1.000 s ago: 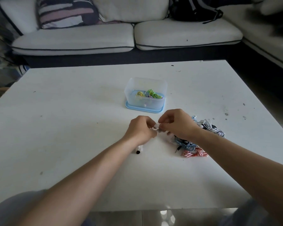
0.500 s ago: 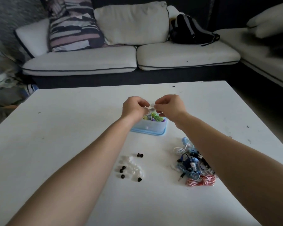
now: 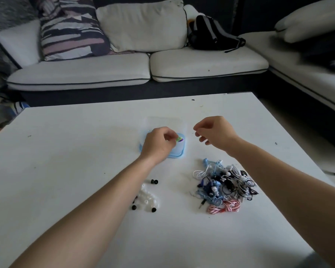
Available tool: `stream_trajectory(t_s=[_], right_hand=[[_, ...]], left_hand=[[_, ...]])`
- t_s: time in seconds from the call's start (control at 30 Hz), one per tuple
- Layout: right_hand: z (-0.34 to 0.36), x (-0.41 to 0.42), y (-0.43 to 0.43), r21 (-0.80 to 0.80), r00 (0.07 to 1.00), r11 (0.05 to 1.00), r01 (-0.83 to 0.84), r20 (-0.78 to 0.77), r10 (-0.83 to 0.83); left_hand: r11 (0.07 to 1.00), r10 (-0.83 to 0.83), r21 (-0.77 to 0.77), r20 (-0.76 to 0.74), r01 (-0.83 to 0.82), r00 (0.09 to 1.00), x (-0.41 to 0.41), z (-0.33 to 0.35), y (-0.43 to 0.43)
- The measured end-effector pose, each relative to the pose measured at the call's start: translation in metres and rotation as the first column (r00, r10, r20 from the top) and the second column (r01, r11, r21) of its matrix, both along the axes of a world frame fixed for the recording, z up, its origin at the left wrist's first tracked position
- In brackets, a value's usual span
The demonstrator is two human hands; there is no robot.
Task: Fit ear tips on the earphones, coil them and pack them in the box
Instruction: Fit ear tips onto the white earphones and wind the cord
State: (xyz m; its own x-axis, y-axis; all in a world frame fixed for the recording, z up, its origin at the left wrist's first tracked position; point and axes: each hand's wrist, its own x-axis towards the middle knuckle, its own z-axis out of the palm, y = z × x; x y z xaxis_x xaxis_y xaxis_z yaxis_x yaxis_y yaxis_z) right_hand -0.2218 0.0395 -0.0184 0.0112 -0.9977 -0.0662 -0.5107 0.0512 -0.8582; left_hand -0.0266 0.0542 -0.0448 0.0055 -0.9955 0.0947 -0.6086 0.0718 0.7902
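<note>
Two bare hands are shown above a white table (image 3: 66, 171), head-cam view. L hand (image 3: 159, 145) is held over the box (image 3: 179, 151), knuckles up, fingers curled down toward its opening. Most of the box is covered by it, so only the blue base at the near-right corner and a faint clear wall at the back can be made out. A green and purple coil (image 3: 179, 139) is glimpsed inside the box just beside the L fingertips; whether it is pinched or merely touched cannot be told, as the fingertips are blurred and turned away. R hand (image 3: 215, 132) is held in the air to the right of the box, apart from it, fingers loosely curled w/ nothing seen btwn them. Tangled earphones (image 3: 224, 184) (white, blue, black, plus a red-and-white striped cable) are heaped on the table near the R forearm, which cuts off the pile's right edge. Loose ear tips (image 3: 148, 197), clear and black, are scattered beside the L forearm; some are partly hidden by it, and the clear ones are hard to count vs. the white top. Behind the table, a pale sofa (image 3: 112, 70) w/ a striped cushion (image 3: 72, 29) and a black backpack (image 3: 209, 33) is seen, blurred toward the frame edges
</note>
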Motion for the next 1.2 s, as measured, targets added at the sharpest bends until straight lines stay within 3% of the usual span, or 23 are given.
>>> stream_trajectory(t_s=[0.23,0.33,0.5,0.63,0.83,1.0,1.2], right_hand=[[-0.020,-0.043,0.030,0.155,0.923,0.967,-0.201,-0.300,0.240],[-0.033,-0.047,0.036,0.135,0.928,0.976,-0.169,-0.313,0.204],[-0.040,-0.045,0.035,0.123,0.934,0.980,-0.159,-0.304,0.190],[-0.036,-0.039,0.036,0.093,0.938,0.976,-0.196,-0.272,0.214],[-0.030,-0.027,0.040,0.041,0.896,0.911,-0.410,-0.169,0.411],[-0.022,-0.019,0.046,0.024,0.906,0.924,-0.381,-0.190,0.378],[-0.012,-0.011,0.054,0.097,0.949,0.945,-0.312,0.080,0.305]], left_hand=[[0.957,-0.231,0.215,0.158,0.195,0.960,-0.048,-0.036,0.034],[0.934,-0.269,0.306,0.267,0.183,0.925,-0.060,-0.053,0.037],[0.940,-0.256,0.295,0.275,0.172,0.927,-0.068,-0.057,0.034],[0.946,-0.213,0.280,0.158,0.164,0.964,-0.062,-0.050,0.033],[0.969,-0.104,0.207,-0.140,0.132,0.985,-0.041,-0.018,0.039],[0.979,-0.094,0.155,-0.244,0.134,0.965,-0.019,0.014,0.050],[0.975,-0.024,0.203,-0.292,0.087,0.956,0.005,0.021,0.063]])
